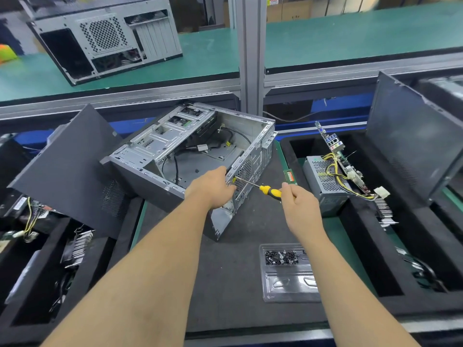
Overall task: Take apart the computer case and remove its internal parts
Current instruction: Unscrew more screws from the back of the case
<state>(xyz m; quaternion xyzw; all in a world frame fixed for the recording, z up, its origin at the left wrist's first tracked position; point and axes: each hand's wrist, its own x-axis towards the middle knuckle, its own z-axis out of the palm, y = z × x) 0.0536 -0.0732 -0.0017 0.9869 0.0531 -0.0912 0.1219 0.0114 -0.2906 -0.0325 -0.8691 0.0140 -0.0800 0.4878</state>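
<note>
An open grey computer case (pixel 155 181) lies on its side on the dark mat, its side panel off and black cables inside. My left hand (pixel 213 186) grips the case's rear edge beside the perforated fan grille (pixel 244 175). My right hand (pixel 298 204) holds the yellow-and-black handle of a screwdriver (pixel 269 191). The screwdriver's shaft reaches left, with its tip at the rear panel near my left fingers. Whatever lies under the tip is hidden.
A clear plastic tray (pixel 288 284) with several dark screws sits in front. A power supply (pixel 323 184), a motherboard (pixel 343 161) and a RAM stick (pixel 290 177) lie to the right. Black foam bins flank the mat, with side panels (pixel 72 171) leaning in them. Another case (pixel 105 38) stands on the green shelf behind.
</note>
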